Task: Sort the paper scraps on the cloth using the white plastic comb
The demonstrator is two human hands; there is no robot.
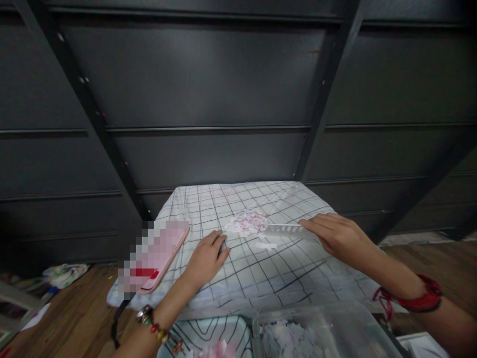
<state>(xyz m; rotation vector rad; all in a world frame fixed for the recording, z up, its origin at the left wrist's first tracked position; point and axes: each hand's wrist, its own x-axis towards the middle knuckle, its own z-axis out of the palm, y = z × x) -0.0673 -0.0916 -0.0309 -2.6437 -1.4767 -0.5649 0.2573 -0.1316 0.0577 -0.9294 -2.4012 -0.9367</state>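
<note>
One slotted tool [286, 230], grasped by the right grip [337, 233], is being pointed lengthwise leftward at scraps [247, 222] beside the unclenched left grip [208, 256].

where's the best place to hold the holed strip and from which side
Probably its right end, coming from the right, where the right grip has it. The holed strip is long and narrow, and its left end is at the scraps, so holding there would likely disturb them.
</note>
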